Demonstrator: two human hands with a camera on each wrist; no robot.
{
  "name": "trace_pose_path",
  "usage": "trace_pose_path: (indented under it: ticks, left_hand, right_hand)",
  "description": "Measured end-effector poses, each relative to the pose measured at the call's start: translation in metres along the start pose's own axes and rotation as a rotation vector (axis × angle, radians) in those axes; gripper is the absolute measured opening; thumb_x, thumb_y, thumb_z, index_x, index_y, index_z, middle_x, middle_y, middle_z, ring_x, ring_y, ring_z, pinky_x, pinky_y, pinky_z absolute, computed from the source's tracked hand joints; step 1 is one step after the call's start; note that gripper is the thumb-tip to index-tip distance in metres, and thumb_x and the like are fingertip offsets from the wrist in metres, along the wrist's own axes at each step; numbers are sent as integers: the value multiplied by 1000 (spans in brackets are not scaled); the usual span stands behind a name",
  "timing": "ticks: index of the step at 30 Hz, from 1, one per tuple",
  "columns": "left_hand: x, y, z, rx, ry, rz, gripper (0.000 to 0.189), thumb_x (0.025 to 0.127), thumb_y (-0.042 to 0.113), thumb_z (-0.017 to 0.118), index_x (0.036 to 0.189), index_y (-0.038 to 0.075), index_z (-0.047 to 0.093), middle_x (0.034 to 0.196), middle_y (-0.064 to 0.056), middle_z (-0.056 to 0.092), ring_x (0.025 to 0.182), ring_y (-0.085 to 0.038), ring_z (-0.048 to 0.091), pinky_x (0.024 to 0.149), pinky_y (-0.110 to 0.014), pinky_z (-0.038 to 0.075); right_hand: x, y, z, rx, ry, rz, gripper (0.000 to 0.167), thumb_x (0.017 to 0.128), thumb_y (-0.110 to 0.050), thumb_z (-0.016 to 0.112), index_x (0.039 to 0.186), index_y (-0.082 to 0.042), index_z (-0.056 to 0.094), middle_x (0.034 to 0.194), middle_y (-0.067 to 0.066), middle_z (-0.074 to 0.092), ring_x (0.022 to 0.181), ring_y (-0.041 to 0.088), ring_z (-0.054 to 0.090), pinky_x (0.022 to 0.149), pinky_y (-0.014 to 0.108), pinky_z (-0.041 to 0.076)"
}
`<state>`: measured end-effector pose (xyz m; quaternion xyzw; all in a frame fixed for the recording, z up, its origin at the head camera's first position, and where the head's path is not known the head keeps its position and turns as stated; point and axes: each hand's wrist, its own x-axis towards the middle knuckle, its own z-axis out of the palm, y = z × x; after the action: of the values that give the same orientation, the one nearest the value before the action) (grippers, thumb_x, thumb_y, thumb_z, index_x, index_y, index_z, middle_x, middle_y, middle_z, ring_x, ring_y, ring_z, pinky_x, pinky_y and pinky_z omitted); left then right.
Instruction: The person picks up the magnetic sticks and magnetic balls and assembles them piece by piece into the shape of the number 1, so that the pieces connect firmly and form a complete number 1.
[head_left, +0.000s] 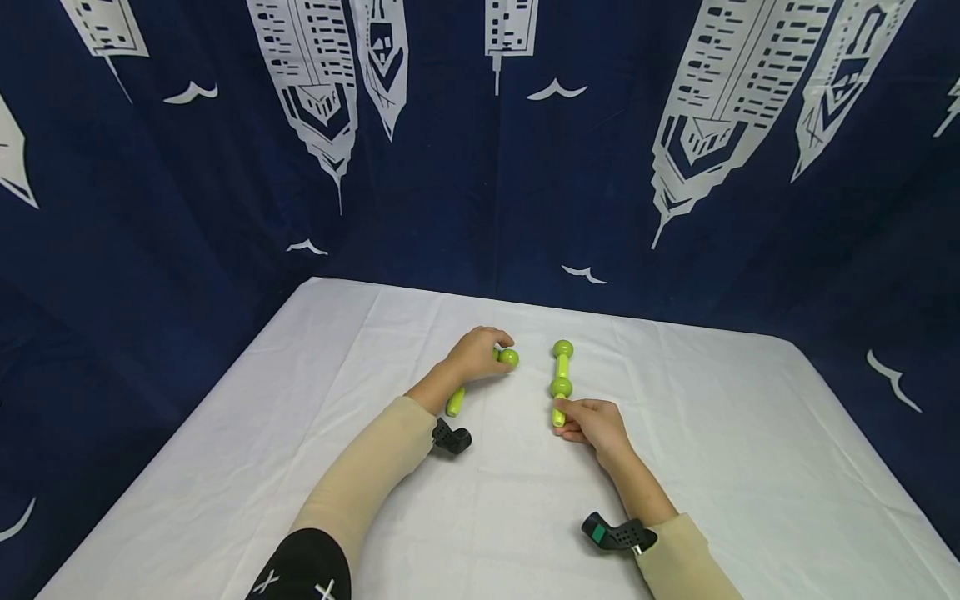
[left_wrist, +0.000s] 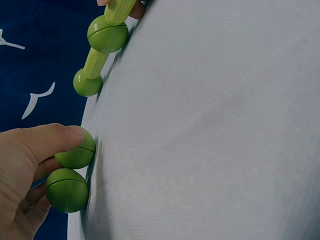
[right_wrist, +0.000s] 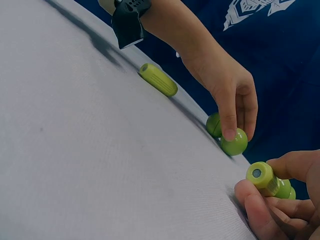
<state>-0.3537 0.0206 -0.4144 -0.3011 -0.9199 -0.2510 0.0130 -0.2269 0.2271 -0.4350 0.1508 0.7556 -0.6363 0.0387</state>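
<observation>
My left hand (head_left: 476, 356) pinches a glossy green ball (right_wrist: 234, 142) between thumb and fingers. A second green ball (left_wrist: 67, 190) sits right beside it. My right hand (head_left: 596, 425) grips the near light-green ribbed rod (right_wrist: 262, 177) of a straight chain. In that chain, a ball (head_left: 561, 387) follows the gripped rod, then another rod (head_left: 562, 367), then a ball (head_left: 563, 348) at the far end. A grey round spot shows in the gripped rod's near end in the right wrist view.
A loose light-green rod (right_wrist: 158, 80) lies on the white cloth near my left wrist. The white-covered table (head_left: 720, 433) ends at a dark blue curtain (head_left: 480, 183) with white city prints. Black wrist cameras (head_left: 452, 437) hang below both forearms.
</observation>
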Motion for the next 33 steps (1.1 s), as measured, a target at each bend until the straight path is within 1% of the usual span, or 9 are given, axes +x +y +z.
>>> trace_pose_path:
  ticks: [6,10,13,20,27,33]
  left_hand:
    - [2,-3,3,16,-10,10,41,83,22,78,120,8,67,116,-3,67,113,-21,57,99,-31,42]
    - [2,-3,3,13,-14,0,41,82,21,78,120,8,67,115,-3,67,111,-20,58,98,-31,43]
    - [1,-2,3,9,-20,-12,42,83,21,79,121,8,67,116,-3,67,113,-21,57,99,-32,42]
    - [1,-2,2,2,-8,-9,40,82,21,79,118,9,69,111,-3,68,111,-21,57,98,-33,43]
    - [5,-2,3,21,-2,4,39,81,23,79,117,10,69,109,-1,69,110,-20,57,97,-32,43]
    - [6,-1,5,32,-14,-10,41,80,23,81,117,10,69,110,-2,69,109,-20,57,95,-31,44]
  right_hand:
    - [0,0,0,6,0,-5,34,92,-17,67,104,15,63,63,4,64,55,9,64,54,19,53]
    - [0,1,-1,8,-5,-13,35,92,-17,67,104,16,63,63,5,64,55,9,64,53,19,53]
    - [1,2,0,7,-5,-17,35,92,-17,67,104,15,63,63,5,64,55,9,64,53,18,53]
    - [0,1,0,10,-4,-12,35,92,-18,67,104,15,63,63,4,64,56,9,64,54,19,53]
    - [0,1,0,9,3,-14,34,92,-17,67,103,15,64,62,4,64,55,9,64,53,19,53]
    - [0,2,0,12,1,-16,34,92,-17,68,102,15,64,63,4,63,55,9,64,53,19,53]
